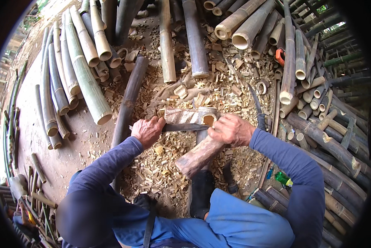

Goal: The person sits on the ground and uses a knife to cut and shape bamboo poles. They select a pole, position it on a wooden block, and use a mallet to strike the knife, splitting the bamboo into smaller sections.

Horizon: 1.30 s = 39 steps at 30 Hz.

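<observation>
**Blade set across an upright bamboo end, mallet ready**

Around the upright bamboo section (pixel 206 119), everything is arranged for a steady hold. Its open cut end faces up, just beyond both hands, with a worn chopping block (pixel 181 115) touching its left side, which seems to brace it. The left hand (pixel 147 131) is closed around the handle of a long flat blade (pixel 184 127), held level so that the steel reaches rightward to the near side of the bamboo section. The right hand (pixel 231 130) is closed on the upper end of a thick wooden mallet (pixel 200 156), whose heavy head hangs down toward the person's knees, probably so it can swing onto the blade's back. A dark boot (pixel 202 192) sits close below the bamboo section, at its base as far as can be told.

Thick wood chips (pixel 169 165) cover the ground on every side of the bamboo section. A curved knife (pixel 256 108) rests just right of it, within reach. Long bamboo poles (pixel 86 78) lie stacked to its left and far side, and shorter cut pieces (pixel 313 97) are piled to its right
</observation>
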Available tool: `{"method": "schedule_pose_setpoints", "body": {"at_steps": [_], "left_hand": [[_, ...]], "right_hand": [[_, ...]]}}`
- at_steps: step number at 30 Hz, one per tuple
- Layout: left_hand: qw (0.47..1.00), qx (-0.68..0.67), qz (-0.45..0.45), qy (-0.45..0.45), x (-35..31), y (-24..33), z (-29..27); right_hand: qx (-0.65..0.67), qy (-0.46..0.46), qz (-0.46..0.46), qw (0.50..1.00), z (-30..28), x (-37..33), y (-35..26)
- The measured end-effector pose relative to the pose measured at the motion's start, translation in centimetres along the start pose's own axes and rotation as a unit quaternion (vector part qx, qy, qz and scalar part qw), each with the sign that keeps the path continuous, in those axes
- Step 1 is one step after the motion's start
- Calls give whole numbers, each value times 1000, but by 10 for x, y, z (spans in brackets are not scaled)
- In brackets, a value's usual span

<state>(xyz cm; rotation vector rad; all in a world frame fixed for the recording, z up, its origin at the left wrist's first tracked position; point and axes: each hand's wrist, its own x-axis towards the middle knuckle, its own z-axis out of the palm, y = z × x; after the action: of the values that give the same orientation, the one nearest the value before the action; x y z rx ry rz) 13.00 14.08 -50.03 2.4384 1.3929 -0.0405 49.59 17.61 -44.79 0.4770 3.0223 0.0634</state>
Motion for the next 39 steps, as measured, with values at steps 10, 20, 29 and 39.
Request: {"method": "schedule_pose_setpoints", "body": {"at_steps": [10, 20, 29, 39], "left_hand": [[1000, -2, -10, -13, 4, -3, 6], [939, -308, -132, 82, 39, -17, 6], [999, -36, -14, -18, 18, 36, 3], [999, 11, -11, -43, 23, 38, 2]], "right_hand": [[18, -88, 71, 993, -18, 3, -4], [117, -88, 51, 988, -63, -3, -83], [120, 23, 148, 982, -33, -97, -55], [49, -75, 235, 968, -62, -131, -7]]}}
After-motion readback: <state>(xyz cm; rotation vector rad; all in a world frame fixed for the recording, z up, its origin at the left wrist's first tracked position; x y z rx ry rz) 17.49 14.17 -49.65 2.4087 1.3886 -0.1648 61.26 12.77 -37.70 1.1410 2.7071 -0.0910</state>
